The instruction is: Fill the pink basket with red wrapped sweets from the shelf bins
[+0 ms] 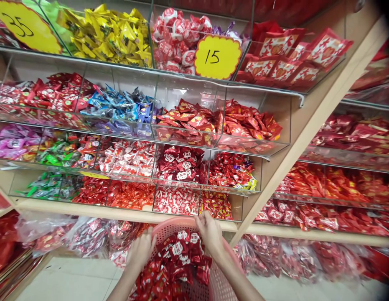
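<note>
A pink plastic basket (224, 271) with a perforated wall is at the bottom centre, tilted towards the shelves. Inside it lie dark red wrapped candies (181, 253) with white print, and brighter red wrapped candies (153, 280) nearer to me. My left hand (141, 248) grips the basket's left side near its rim. At the far rim, on the right, my right hand (209, 234) is closed on the edge, partly over the basket. Just beyond the rim are shelf bins of small red-and-white candies (177, 201) and red-and-yellow candies (216, 205).
Tiered shelves with clear-walled bins hold wrapped sweets, including yellow packets (111, 35) and blue packets (119, 102). Yellow price tags (217, 57) hang above. A slanting wooden post (302, 121) divides the shelves. Bagged candies (90, 236) lie below, above a tiled floor (78, 278).
</note>
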`<action>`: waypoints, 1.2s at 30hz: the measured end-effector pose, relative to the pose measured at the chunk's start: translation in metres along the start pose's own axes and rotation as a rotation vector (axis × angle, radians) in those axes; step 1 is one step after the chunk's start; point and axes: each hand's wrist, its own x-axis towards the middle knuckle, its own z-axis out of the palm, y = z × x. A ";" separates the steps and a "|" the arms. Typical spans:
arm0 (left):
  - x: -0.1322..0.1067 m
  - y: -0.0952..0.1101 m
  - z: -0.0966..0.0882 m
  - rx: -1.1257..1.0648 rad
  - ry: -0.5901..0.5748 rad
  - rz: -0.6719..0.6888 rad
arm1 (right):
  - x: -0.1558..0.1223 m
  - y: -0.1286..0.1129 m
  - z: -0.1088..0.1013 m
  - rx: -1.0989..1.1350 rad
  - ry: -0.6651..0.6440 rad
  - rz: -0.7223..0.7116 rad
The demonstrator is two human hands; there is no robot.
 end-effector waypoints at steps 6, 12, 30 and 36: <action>-0.003 0.002 -0.004 0.002 -0.012 -0.002 | 0.061 -0.073 -0.075 -0.305 0.182 -0.173; -0.002 0.001 -0.004 0.000 -0.008 -0.005 | 0.097 -0.098 -0.088 -0.692 0.062 -0.125; 0.002 -0.007 0.018 -0.040 0.062 0.003 | 0.135 -0.166 -0.057 -0.811 -0.015 -0.562; 0.001 -0.005 0.014 -0.028 0.037 -0.004 | 0.168 -0.185 -0.019 -0.856 -0.048 -0.699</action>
